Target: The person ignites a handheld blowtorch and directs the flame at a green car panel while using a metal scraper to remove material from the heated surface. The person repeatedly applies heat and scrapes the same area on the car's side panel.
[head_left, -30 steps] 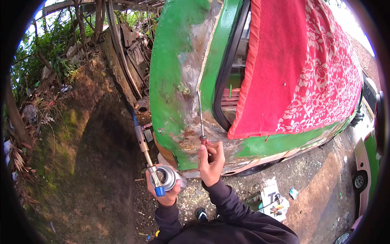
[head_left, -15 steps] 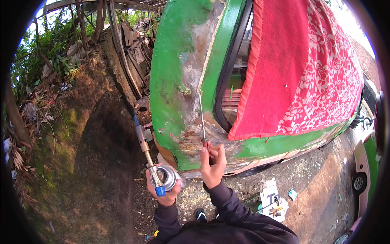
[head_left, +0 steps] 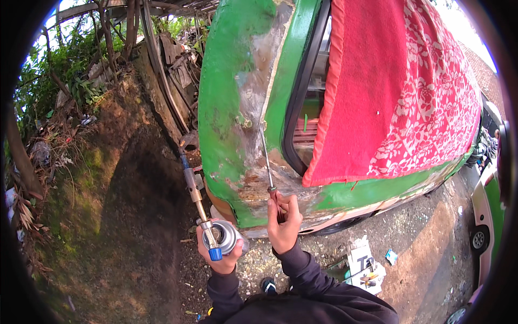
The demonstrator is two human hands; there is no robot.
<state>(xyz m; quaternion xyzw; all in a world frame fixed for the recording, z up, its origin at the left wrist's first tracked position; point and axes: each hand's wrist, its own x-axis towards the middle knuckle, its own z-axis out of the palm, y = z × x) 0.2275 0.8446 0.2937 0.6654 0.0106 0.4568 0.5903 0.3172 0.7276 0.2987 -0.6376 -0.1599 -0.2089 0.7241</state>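
My left hand [head_left: 222, 260] is wrapped round the canister of a gas torch [head_left: 195, 189], whose metal burner tube points up and away to the left, with a bluish flame at its tip. Closed on a screwdriver's reddish handle, my right hand [head_left: 284, 224] holds the tool upright. The long thin shaft of the screwdriver [head_left: 267, 162] reaches up to the scraped strip of the green vehicle body [head_left: 226, 81]. Its tip is at the edge of the pale filler seam beside the window. Paint there is worn to bare grey and brown patches.
A red floral cloth [head_left: 372, 102] drapes over the vehicle's window and side. Behind my right arm, printed paper with small tools [head_left: 367, 272] lies on the ground. Another green vehicle [head_left: 485, 216] stands at far right. Planks and branches [head_left: 162, 75] line the left bank.
The screwdriver's tip has shifted slightly left along the seam, its shaft a little more tilted. The torch has moved slightly right and down. Both hands keep their hold.
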